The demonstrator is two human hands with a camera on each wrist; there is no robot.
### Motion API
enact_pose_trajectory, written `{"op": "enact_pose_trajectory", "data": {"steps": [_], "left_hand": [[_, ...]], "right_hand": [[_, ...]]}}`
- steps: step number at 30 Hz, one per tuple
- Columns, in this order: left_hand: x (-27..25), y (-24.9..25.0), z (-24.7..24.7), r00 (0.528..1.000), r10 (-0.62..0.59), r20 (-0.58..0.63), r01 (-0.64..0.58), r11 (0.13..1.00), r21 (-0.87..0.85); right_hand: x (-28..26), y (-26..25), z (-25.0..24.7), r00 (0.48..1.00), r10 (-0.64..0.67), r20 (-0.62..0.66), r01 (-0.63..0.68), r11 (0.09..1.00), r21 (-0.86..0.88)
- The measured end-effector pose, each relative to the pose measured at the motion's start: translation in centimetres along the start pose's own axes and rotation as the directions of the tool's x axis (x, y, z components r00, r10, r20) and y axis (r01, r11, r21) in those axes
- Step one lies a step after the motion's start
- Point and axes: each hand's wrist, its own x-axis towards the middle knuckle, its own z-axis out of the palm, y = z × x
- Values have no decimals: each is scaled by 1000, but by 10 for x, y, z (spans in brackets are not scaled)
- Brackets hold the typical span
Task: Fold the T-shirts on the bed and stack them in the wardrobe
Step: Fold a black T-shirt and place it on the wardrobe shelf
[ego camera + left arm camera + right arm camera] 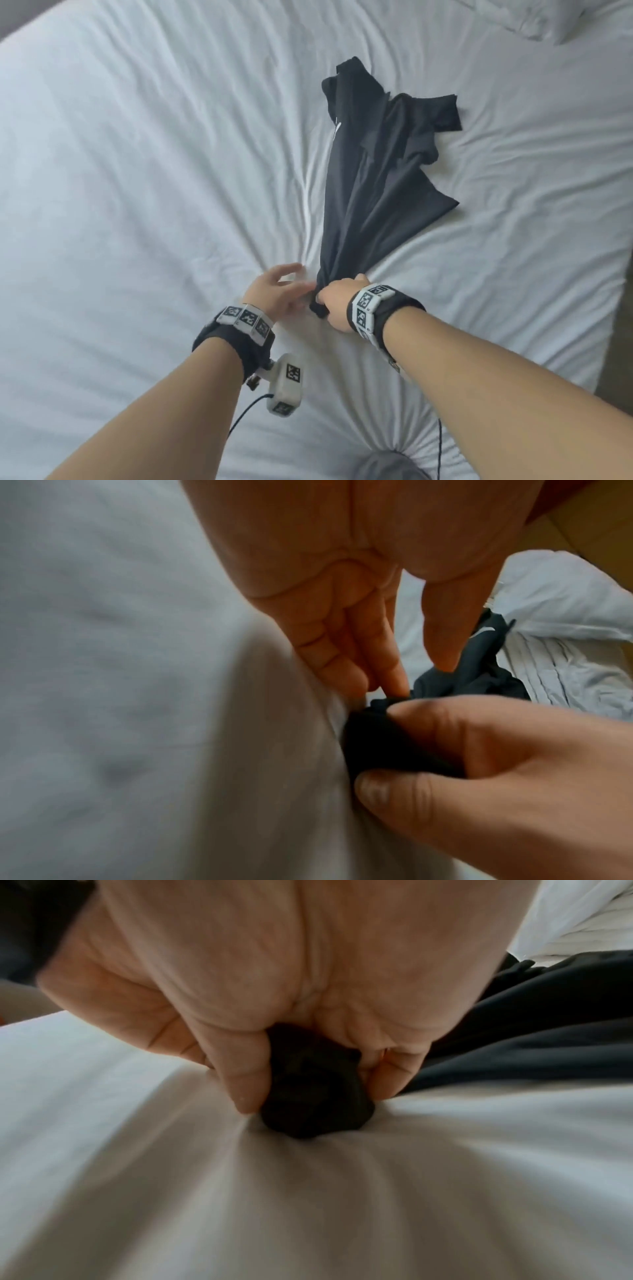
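**Right now: shirt bunched in our right fist**

Our right hand [337, 303] is clenched round the gathered end of the black T-shirt [373, 178], pressing it into the white bed [137, 171]. Shirt fans out away from us, crumpled. Our left hand [277, 294] sits just beside, fingers [387, 664] loosely extended, tips touching the bunched fabric, gripping nothing.

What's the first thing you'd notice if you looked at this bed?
A black T-shirt lies crumpled in the middle of the white bed sheet, dark against all that white. The right hand grips its bunched near end, and the left hand reaches in beside it, fingers spread.
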Motion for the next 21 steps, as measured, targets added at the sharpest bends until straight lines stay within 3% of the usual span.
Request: {"op": "enact_pose_trajectory", "data": {"steps": [6,10,13,16,18,21], "left_hand": [[-57,-48,-49,985,-118,130,101,986,130],[-64,-69,-65,974,-135,181,146,988,-46],[-56,-74,-67,977,-157,144,182,967,-181],[-58,-73,-59,979,-172,108,190,961,-198],[-65,-66,-56,972,-198,125,219,958,-185],[-84,-50,-49,960,-213,180,232,969,-91]], "right_hand": [[-45,-80,65,997,71,0,-66,934,351],[-51,-104,93,981,165,-99,-85,835,544],[-66,-114,117,947,283,-154,-43,583,811],[-93,-119,134,889,449,-93,14,177,984],[-112,-120,137,851,526,-5,48,-68,997],[-141,-122,130,823,566,53,48,-163,985]]}}
